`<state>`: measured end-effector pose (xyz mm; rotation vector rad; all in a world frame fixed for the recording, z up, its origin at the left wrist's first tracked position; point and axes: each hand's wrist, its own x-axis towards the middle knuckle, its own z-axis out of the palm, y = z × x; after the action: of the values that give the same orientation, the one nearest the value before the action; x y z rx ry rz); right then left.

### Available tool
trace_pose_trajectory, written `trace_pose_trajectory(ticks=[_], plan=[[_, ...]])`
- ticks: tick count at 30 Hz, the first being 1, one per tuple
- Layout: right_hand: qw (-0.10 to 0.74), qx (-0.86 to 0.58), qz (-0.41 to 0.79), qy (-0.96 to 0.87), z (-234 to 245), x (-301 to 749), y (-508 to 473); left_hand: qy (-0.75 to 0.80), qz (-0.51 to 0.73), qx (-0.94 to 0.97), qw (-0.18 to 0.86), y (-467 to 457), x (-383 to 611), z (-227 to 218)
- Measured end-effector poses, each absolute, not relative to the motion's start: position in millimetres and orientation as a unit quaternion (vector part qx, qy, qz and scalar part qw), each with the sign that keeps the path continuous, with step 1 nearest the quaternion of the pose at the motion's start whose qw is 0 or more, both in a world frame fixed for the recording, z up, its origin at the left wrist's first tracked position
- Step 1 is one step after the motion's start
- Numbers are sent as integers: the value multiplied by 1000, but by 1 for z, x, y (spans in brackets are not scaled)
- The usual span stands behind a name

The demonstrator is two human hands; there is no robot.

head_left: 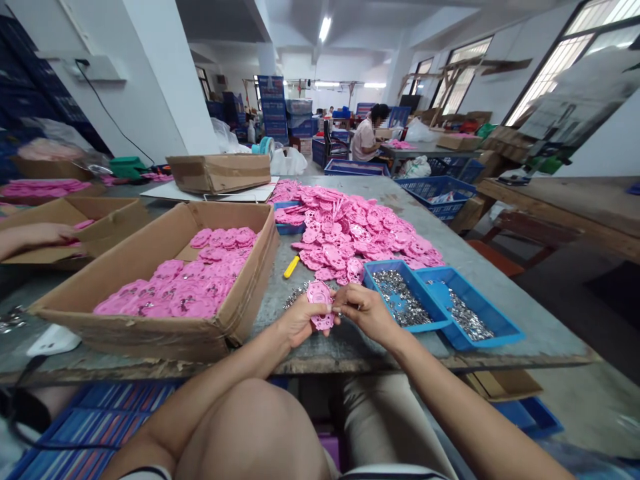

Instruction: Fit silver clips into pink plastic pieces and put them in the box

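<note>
My left hand (301, 319) grips a pink plastic piece (320, 303) with cut-out shapes, thumb across its face. At the right edge of that piece, my right hand (363, 308) is closed in a pinch; whatever its fingertips hold is too small to make out. Behind both hands spreads a large heap of similar pink pieces (350, 227). Two blue trays stand to the right: the nearer tray (440, 319) and the farther tray (515, 333) carry small shiny metal parts. More metal parts (296, 293) lie loose beside my left hand.
A cardboard box (250, 307) with stacked pink pieces stands at the left. Near the heap lies a yellow-handled tool (291, 267). Another person's hand (50, 235) reaches into a second box (115, 223) at far left. A seated person (365, 140) is in the background.
</note>
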<state>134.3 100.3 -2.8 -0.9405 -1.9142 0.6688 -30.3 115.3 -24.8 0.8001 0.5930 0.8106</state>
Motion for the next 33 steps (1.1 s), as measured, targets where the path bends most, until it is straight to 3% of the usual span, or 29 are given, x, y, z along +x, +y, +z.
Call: trace_pose_trajectory(ticks=[8, 19, 28, 33], plan=[[473, -480, 429, -602, -17, 123, 99, 355, 441, 406, 717, 115, -28, -21], [423, -551, 371, -616, -8, 117, 99, 390, 464, 423, 674, 114, -26, -17], [494, -536, 359, -582, -6, 117, 98, 288, 443, 263, 808, 116, -28, -7], [506, -521, 408, -553, -7, 112, 94, 238, 483, 232, 810, 111, -26, 1]])
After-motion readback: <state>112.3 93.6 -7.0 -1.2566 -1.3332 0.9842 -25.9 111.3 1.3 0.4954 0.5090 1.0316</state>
